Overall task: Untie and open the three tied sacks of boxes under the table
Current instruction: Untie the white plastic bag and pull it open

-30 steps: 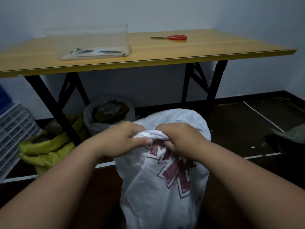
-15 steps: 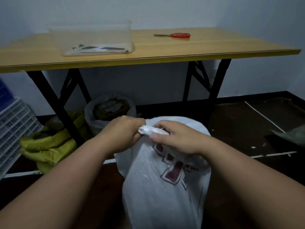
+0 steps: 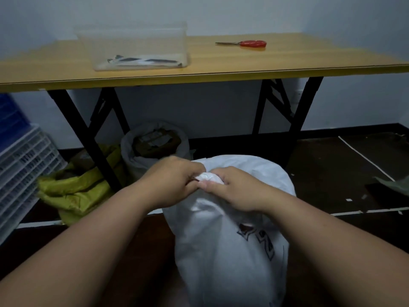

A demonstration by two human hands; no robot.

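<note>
Item: white sack (image 3: 232,251), woven plastic by the look of it, printed with a dark red mark, standing upright on the dark floor (image 3: 332,173) in front of the surface (image 3: 221,69), not under it. Its neck was gathered into a tight white knot (image 3: 208,177) at the top. The left hand (image 3: 174,180) was closed on the knot from its side, and the right hand (image 3: 234,189) was closed on it from the other, thumb pressed along the bunched cloth; both gripped the same twist, fingertips nearly touching. Condition, as judged: the cloth seemed thin, soft and somewhat slick, creasing freely, while the body stood full and rounded, so probably heavy enough to stay put when the neck was pulled. Best hold appeared to be the knot itself, picked at with fingertips, not the smooth flanks. Also present: a grey sack (image 3: 155,149) under the surface, mouth already open with brown contents showing; a yellow-green sack (image 3: 73,191) slumped beside the black leg (image 3: 88,142), whether tied could not be told. On the surface: red-handled scissors (image 3: 243,43) and a clear plastic bin (image 3: 137,49), well apart. White crates (image 3: 20,173) stood at the far left.
</note>
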